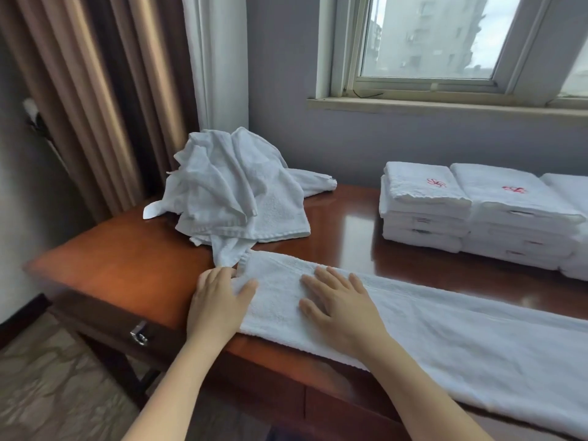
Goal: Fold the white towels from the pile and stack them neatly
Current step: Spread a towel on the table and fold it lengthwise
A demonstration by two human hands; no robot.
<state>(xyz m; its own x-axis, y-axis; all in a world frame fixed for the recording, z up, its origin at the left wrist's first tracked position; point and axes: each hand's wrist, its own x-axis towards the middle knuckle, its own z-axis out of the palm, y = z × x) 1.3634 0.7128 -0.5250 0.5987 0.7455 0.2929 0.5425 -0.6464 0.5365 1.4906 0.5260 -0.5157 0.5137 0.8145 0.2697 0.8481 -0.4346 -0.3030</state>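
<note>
A long white towel, folded lengthwise into a strip, lies along the front edge of the wooden table. My left hand rests flat at the strip's left end, thumb on the cloth. My right hand lies flat on the towel just to the right, fingers spread. Behind them sits a crumpled pile of white towels. At the back right stand stacks of folded white towels, the top ones marked with red embroidery.
Brown curtains hang at the left beside the table. A window and grey wall rise behind it. A drawer with a metal handle is in the table's front. Patterned floor shows at the lower left.
</note>
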